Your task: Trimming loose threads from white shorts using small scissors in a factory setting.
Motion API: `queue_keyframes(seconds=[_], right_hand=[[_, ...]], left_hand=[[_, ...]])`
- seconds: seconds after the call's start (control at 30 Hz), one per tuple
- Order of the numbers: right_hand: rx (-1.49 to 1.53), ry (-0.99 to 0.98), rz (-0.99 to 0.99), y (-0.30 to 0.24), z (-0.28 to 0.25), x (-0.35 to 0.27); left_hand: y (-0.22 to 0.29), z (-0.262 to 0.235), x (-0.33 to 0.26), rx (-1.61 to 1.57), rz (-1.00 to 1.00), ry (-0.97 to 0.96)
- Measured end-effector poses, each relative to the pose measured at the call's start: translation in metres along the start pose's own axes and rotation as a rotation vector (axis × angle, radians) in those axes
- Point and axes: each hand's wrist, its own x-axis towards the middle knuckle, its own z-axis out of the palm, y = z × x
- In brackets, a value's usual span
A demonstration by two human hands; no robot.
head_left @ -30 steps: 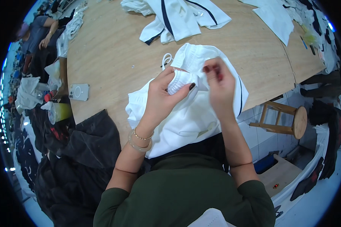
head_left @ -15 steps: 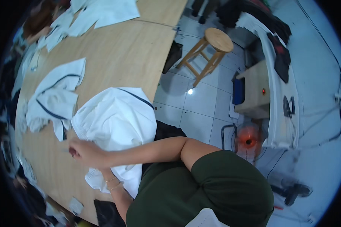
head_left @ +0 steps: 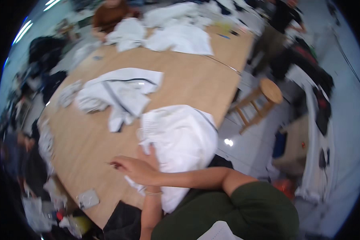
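Right hand (head_left: 134,170) crosses left, pinching small item beside white garment (head_left: 180,140); left hand (head_left: 150,154) flat on it. Pin cloth steady on surface (head_left: 188,84).

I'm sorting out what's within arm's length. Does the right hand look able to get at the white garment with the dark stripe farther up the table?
Probably yes: the right hand is out over bare wooden table, and nothing stands between it and the striped white garment, though it would need a stretch.
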Motion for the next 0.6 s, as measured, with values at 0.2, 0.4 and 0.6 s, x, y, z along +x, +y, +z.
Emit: queue_keyframes(seconds=[0.2,0.4,0.6], right_hand=[[0.071,-0.138,-0.043,0.002,0.047,0.005],[0.044,-0.175,0.008,-0.001,0.058,0.015],[0.020,-0.223,0.050,0.002,0.071,0.017]], left_hand=[[-0.023,-0.022,0.017,-0.372,0.058,0.092],[-0.022,-0.012,0.021,-0.334,0.089,0.168],[-0.023,-0.013,0.025,-0.383,0.016,0.144]])
